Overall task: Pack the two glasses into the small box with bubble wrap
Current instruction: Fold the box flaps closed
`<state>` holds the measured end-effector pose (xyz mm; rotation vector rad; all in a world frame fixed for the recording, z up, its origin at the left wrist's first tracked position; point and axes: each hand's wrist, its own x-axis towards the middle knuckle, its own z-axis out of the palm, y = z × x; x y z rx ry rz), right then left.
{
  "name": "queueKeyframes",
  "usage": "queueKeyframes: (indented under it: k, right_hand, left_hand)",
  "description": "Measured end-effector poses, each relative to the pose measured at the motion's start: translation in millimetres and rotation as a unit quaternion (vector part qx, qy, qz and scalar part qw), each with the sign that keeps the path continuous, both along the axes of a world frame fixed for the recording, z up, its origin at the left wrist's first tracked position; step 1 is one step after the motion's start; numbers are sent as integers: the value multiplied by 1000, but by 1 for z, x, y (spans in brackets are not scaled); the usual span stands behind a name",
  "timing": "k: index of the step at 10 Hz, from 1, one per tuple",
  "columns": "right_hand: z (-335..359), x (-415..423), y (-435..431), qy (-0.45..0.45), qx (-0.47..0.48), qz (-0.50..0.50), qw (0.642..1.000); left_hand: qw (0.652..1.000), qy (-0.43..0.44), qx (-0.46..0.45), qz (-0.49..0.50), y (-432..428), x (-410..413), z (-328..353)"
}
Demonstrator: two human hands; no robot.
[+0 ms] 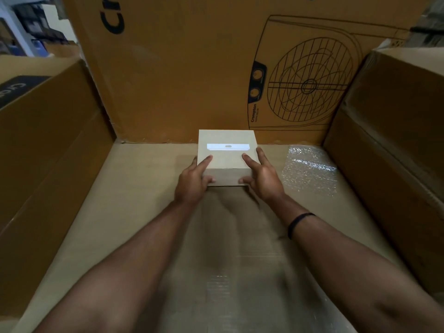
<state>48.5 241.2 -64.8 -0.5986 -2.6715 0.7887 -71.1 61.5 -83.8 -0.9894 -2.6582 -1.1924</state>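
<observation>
A small beige box (227,156) with a white device printed on its closed lid sits on a cardboard surface (134,193), close to the big carton behind it. My left hand (194,176) grips the box's near left corner, fingers on the lid and thumb on the front face. My right hand (260,173) grips the near right corner the same way. A sheet of clear bubble wrap (310,169) lies flat to the right of the box. No glasses are in view.
A tall brown carton (192,68) with a fan drawing stands right behind the box. Large cartons wall in the left side (43,145) and the right side (389,131). A black band circles my right wrist.
</observation>
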Motion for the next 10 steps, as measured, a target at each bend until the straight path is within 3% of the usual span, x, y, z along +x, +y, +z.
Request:
queueKeyframes:
  k: [2,6,8,9,10]
  right_hand:
    - [-23,-24,35,-36,-31,36,998]
    - [-22,-34,40,-50,5,22,998]
    - [-6,-32,34,-127,52,30,990]
    - [14,-17,27,-162,119,20,979]
    - [45,-1,14,-32,193,-44,980]
  left_hand:
    - [996,-58,-69,-12,19,-18,-8]
    - [997,-36,-70,-9,29,-32,-14]
    - [988,-51,-149,2,30,-21,4]
    - [981,-12,-194,-11,17,-15,18]
    - [987,90,-131,23,7,-7,47]
